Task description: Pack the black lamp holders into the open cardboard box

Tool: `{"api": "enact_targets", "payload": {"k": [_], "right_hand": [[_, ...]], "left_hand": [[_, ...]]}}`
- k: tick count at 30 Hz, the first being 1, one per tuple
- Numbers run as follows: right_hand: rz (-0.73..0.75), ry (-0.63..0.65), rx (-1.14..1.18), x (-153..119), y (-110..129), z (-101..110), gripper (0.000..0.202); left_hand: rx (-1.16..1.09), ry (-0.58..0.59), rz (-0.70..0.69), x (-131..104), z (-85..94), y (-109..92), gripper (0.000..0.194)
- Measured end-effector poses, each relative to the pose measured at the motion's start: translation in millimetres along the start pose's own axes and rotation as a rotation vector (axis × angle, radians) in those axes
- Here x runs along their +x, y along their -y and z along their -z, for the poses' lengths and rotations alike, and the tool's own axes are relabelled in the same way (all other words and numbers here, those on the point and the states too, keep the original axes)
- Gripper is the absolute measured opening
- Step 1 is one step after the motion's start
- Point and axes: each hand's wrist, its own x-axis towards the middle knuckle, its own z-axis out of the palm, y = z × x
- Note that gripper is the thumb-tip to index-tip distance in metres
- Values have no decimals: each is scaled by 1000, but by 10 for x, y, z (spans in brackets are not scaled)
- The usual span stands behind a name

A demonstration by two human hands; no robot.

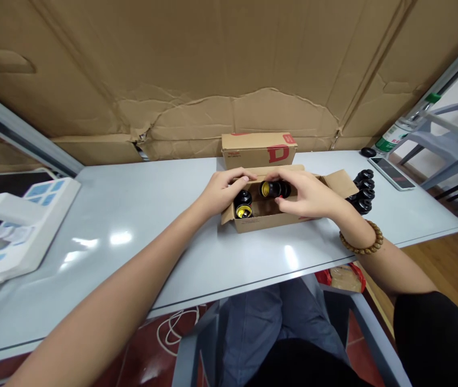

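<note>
An open cardboard box (269, 221) lies on the grey-white table in front of me. Inside its left end are black round parts, one showing a yellow inside (244, 211). My right hand (305, 193), with a beaded bracelet at the wrist, has its thumb and fingers around a black cylindrical part with a yellow inside (269, 188), over the box. My left hand (225, 189) rests at the box's left rim, fingers reaching over the edge, thumb and fingers apart, holding nothing.
A closed cardboard box (253, 156) with a red letter stands behind. Several black parts (363, 192) sit to the right, near a phone (392, 173), a round black object (368, 152) and a bottle (393, 135). A white power strip (39, 231) is at far left.
</note>
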Motion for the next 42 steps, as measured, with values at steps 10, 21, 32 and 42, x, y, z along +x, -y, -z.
{"api": "enact_targets", "payload": {"k": [10, 21, 32, 42], "right_hand": [[-152, 110, -93, 142, 124, -11, 31], [-257, 309, 45, 295, 143, -132, 29], [-278, 212, 107, 131, 210, 8, 48], [-808, -84, -560, -407, -334, 1481, 36]], "left_hand": [[22, 4, -26, 25, -11, 4, 39], [8, 83, -10, 58, 39, 9, 37], [22, 165, 49, 48, 92, 18, 50], [116, 125, 43, 21, 123, -35, 54]]}}
